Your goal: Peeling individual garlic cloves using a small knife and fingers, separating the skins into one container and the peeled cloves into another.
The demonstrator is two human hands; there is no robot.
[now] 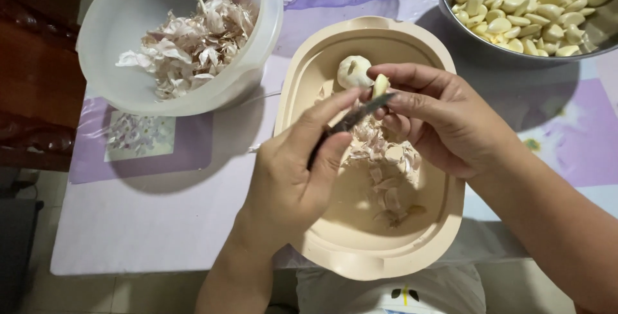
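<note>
Left hand [290, 172]: fist curled, forefinger extended, gripping. Right hand [438, 118]: palm inward, fingertips [380, 73] pinching, meeting left at centre.

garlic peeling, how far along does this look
Done: the metal bowl holds many peeled cloves, and the plastic bowl holds a heap of dry skins. In hand: the left hand works a small knife on a clove held by the right hand, over the beige tray. Left: one unpeeled piece of garlic in the tray, plus loose skins there.
</note>
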